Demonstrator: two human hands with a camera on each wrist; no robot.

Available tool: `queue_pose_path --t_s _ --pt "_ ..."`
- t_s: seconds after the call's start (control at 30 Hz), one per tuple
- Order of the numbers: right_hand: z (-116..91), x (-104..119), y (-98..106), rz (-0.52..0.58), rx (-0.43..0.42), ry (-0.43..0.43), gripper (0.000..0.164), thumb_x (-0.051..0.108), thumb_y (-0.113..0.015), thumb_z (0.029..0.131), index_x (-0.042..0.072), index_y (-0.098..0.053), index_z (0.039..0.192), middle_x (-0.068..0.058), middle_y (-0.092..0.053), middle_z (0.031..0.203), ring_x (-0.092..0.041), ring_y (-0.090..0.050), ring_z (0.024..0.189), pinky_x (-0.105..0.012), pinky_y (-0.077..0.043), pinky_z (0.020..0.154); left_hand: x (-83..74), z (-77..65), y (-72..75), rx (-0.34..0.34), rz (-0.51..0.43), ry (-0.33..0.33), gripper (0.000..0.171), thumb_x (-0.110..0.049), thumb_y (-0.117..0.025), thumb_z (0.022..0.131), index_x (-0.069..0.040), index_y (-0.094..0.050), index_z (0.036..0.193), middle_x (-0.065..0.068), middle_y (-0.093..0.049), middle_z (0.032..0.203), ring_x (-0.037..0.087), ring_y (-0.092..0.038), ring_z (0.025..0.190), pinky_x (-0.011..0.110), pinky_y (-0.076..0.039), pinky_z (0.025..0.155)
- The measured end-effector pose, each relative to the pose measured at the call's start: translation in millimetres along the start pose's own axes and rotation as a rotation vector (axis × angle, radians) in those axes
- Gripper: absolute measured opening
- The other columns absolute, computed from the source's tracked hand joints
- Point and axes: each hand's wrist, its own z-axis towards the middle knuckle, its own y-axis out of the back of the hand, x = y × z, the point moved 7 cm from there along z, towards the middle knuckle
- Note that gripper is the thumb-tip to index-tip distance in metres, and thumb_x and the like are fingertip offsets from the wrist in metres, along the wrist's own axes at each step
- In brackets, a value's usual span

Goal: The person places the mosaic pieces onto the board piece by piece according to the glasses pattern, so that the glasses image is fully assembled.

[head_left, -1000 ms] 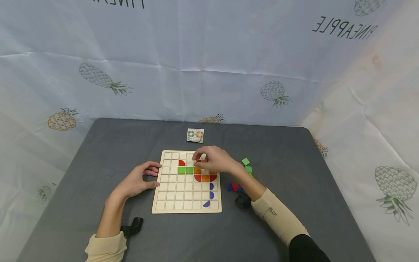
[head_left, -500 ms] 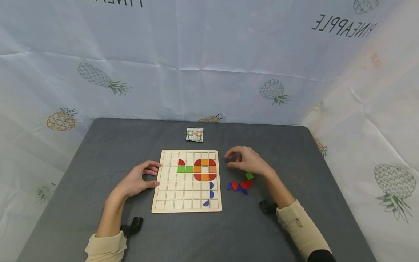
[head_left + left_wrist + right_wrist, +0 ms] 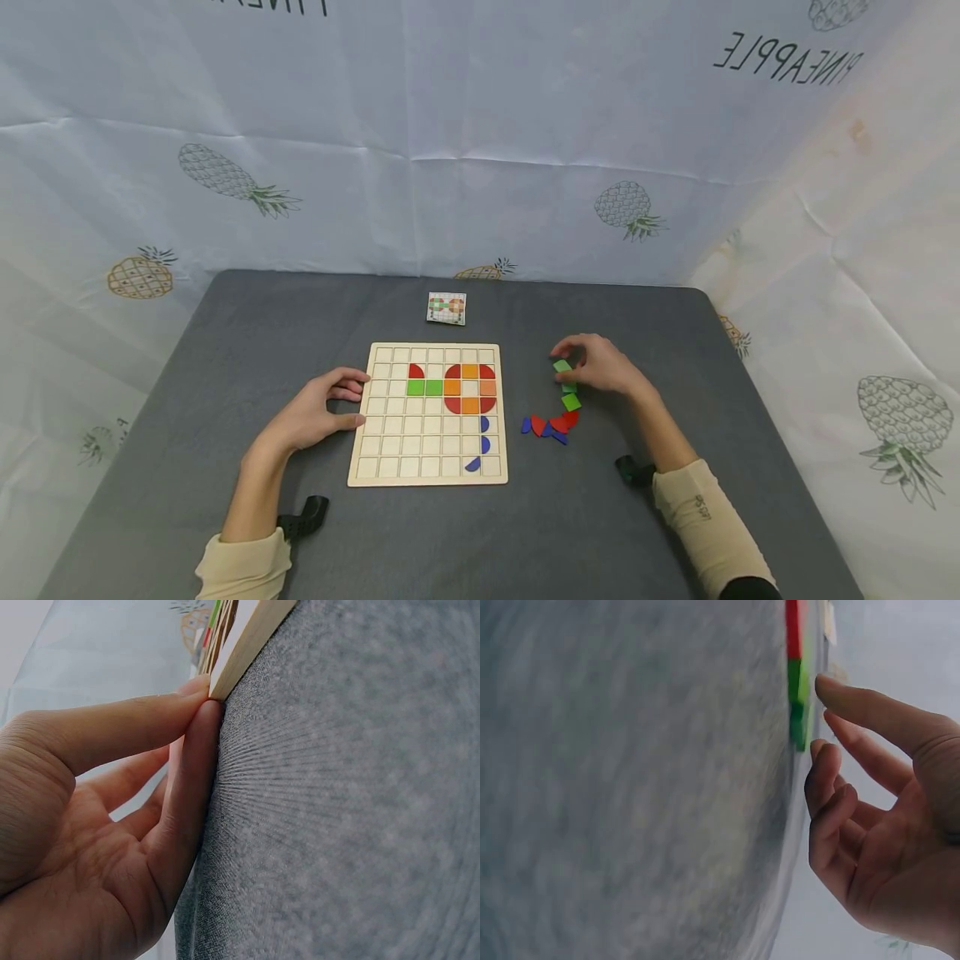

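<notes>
Wooden board, left grip touching edge.

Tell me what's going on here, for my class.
A person's left hand touches the edge of a gridded board partly filled with coloured pieces. The right hand is at the loose green squares, not visibly gripping any. Loose red pieces and blue pieces lie nearby; a patterned card lies beyond the board.
</notes>
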Motion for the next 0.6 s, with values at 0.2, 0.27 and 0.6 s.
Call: queue_pose_path --t_s 0.2,0.27,0.6 --pt "2.9 -11.6 3.0 0.006 0.02 -0.022 0.033 0.015 -0.087 0.092 0.004 -0.077 0.122 -0.017 -0.073 0.114 -0.016 -0.06 0.079 -0.028 -0.049 0.067 -0.3 -0.1 -0.1 -0.001 0.003 0.0 0.061 -0.004 -0.085 0.093 0.003 -0.057 0.146 0.021 -0.065 0.133 0.029 -0.065 0.118 0.027 -0.056 0.095" --pt "3.8 -13.5 3.9 0.002 0.019 -0.035 0.034 0.017 -0.086 0.092 0.003 -0.076 0.122 -0.016 -0.074 0.112 -0.016 -0.062 0.083 -0.03 -0.05 0.07 -0.8 -0.2 0.0 -0.002 0.005 -0.001 0.061 -0.004 -0.085 0.092 0.003 -0.057 0.146 0.021 -0.065 0.133 0.029 -0.065 0.118 0.027 -0.056 0.095" --pt "8.1 -20.1 8.0 -0.004 0.004 -0.057 0.037 0.022 -0.087 0.092 0.003 -0.077 0.123 -0.015 -0.076 0.112 -0.022 -0.068 0.096 -0.033 -0.052 0.078 0.0 -0.1 0.0 -0.007 0.012 0.005 0.061 -0.004 -0.085 0.092 0.003 -0.057 0.146 0.021 -0.065 0.132 0.029 -0.065 0.117 0.029 -0.057 0.095"
